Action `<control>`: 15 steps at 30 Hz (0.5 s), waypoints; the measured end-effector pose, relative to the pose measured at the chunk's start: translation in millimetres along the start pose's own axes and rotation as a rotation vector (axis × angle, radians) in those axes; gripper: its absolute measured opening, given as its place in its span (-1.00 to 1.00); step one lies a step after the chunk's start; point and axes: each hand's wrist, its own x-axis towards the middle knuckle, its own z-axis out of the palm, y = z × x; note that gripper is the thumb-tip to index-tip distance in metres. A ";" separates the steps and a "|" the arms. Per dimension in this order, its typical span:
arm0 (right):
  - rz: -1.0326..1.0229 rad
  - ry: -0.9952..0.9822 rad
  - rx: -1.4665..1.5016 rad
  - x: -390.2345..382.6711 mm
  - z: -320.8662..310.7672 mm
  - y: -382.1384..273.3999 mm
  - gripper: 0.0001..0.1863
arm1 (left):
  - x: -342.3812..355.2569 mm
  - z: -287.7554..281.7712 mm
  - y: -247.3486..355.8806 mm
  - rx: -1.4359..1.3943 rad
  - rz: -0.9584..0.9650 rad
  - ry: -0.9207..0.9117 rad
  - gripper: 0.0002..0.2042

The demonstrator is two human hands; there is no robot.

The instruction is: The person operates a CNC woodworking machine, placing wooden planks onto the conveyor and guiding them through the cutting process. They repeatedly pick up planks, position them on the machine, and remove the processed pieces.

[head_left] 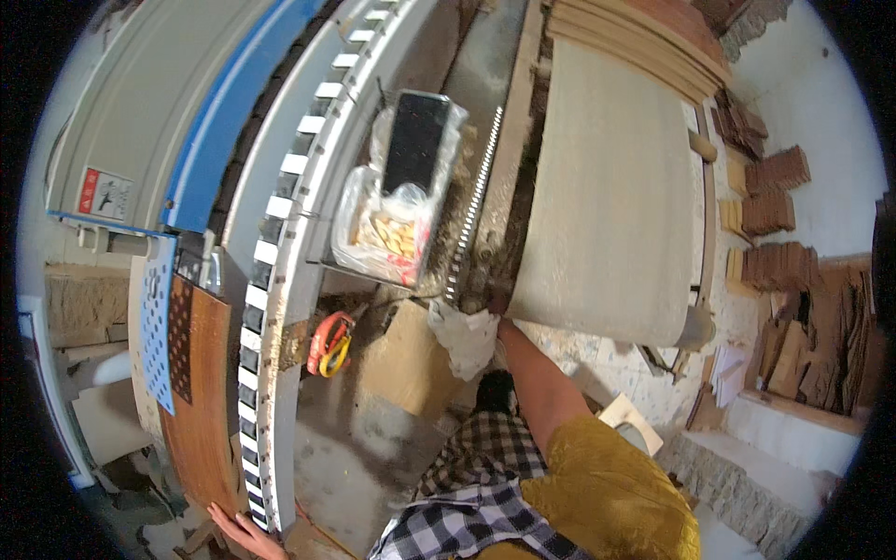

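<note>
My right hand (493, 315) reaches forward to the near left corner of a large pale board (611, 187) that lies flat on a stand. A crumpled white cloth (464, 338) bunches around the hand and hides the fingers; the hand appears closed on it. My left hand (246, 534) is at the bottom left, bare, with its fingers spread. It rests against the lower end of the machine's black-and-white segmented rail (264, 308), beside an upright brown panel (201, 401).
A long grey and blue machine (187, 112) fills the left. On it sit a plastic bag of small parts (387, 233) and a black tray (415, 140). Red-and-yellow handled pliers (329, 343), a cardboard sheet (411, 359) and sawdust lie below. Stacked wood pieces (775, 215) line the right wall.
</note>
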 end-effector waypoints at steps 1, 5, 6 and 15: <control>0.000 -0.010 -0.015 2.7 1.6 2.2 -0.55 | -0.6 4.2 -14.7 0.029 -0.044 -0.045 -0.54; -0.025 -0.006 -0.031 -3.4 -16.3 -5.7 -0.56 | 6.7 -9.0 -4.5 -0.040 -0.177 -0.263 -0.49; -0.028 0.000 -0.030 -6.9 -20.0 -6.6 -0.56 | 11.4 -8.8 -7.6 0.012 -0.206 -0.277 -0.48; -0.034 -0.017 -0.119 -15.8 -1.2 -15.3 -0.59 | -7.1 -13.2 -21.0 -0.132 -0.427 -0.190 -0.49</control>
